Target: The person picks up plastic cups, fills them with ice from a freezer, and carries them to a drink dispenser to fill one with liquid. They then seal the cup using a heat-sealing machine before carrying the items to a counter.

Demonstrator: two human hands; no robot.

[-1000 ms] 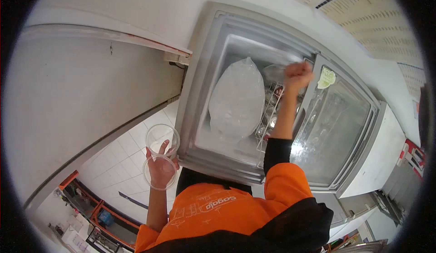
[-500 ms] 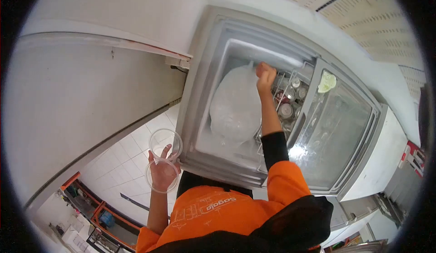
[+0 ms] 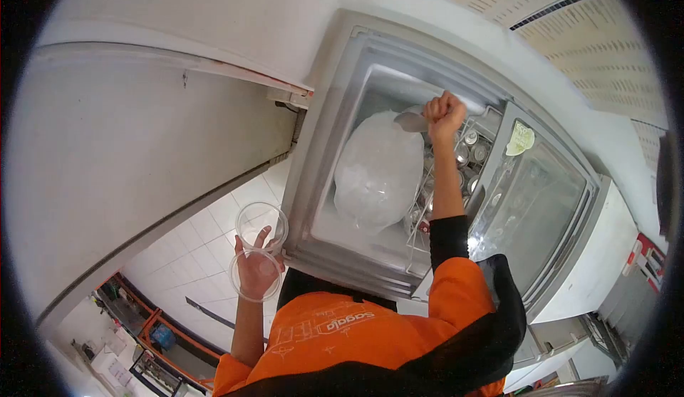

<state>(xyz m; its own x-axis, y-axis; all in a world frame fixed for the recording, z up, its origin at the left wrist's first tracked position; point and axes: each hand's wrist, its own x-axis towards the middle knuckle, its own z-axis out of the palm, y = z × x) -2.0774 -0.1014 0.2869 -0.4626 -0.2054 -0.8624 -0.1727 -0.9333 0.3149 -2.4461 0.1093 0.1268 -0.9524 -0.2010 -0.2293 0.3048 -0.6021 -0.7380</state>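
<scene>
My left hand (image 3: 258, 267) holds two clear round plastic cups (image 3: 261, 226), outside the freezer's near left corner. Over the freezer's interior, my right hand (image 3: 444, 114) is closed round a scoop (image 3: 411, 121) with a greyish, see-through head. That head touches or hangs just above the upper right part of a large whitish bag (image 3: 377, 173), which looks filled with ice. The bag lies in the left part of the chest freezer (image 3: 303, 212). Beside it, partly hidden by my right forearm, a wire basket (image 3: 417, 244) holds several cans (image 3: 471, 137).
A sliding glass lid (image 3: 538, 205) with a green sticker (image 3: 520, 138) covers the freezer's right part. At the left stands a large pale panel (image 3: 142, 169). White floor tiles (image 3: 206, 254) and an orange-framed rack (image 3: 153, 326) are at the lower left.
My right hand has lifted and moved right, and the scoop head now shows over the bag. My left hand still holds the cups. The view has shifted slightly.
</scene>
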